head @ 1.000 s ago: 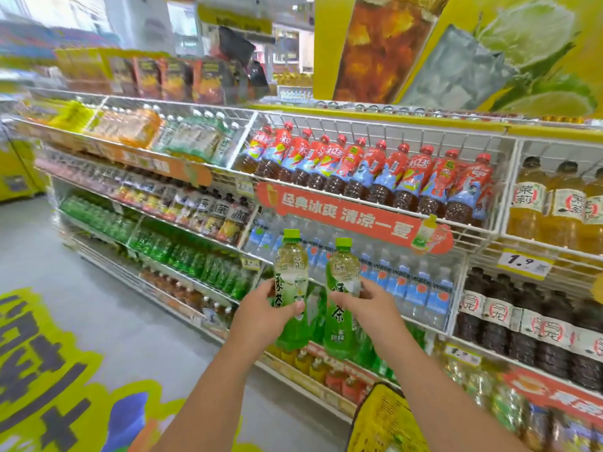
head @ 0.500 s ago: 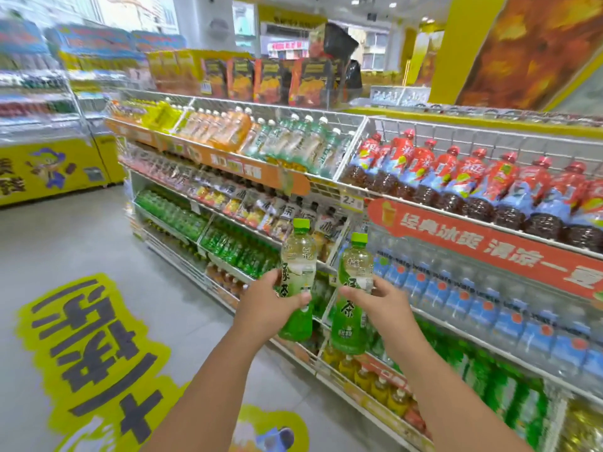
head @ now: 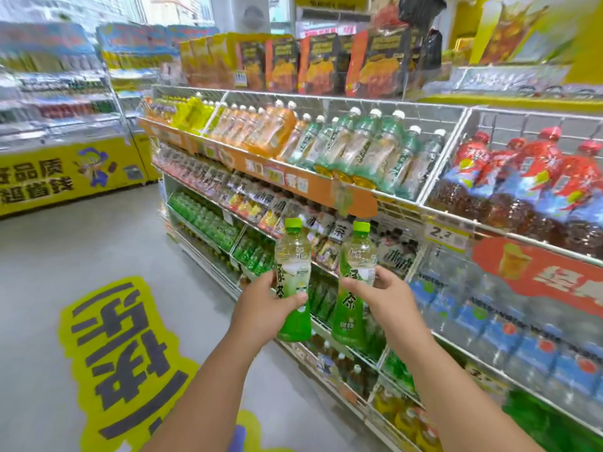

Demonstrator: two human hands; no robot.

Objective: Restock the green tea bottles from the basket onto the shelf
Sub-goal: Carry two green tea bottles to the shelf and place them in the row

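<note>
I hold two upright green tea bottles with green caps in front of the drinks shelf. My left hand (head: 261, 306) grips the left bottle (head: 292, 278) around its lower half. My right hand (head: 381, 293) grips the right bottle (head: 354, 285) at its middle. Both bottles hang in the air beside the wire shelf (head: 388, 194), level with its second and third tiers. Green bottles of similar look stand in a row on the third tier (head: 212, 220) further left. The basket is not in view.
The long wire shelf unit runs along the right, packed with orange, pale green, red and blue bottles. A yellow floor sticker (head: 120, 350) lies on the grey floor at left. A yellow freezer cabinet (head: 65, 177) stands at the far left.
My view has swung left along the shelf while both hands kept their bottles. The red-capped bottles have slid to the right edge, and the aisle's far end has come into sight.
</note>
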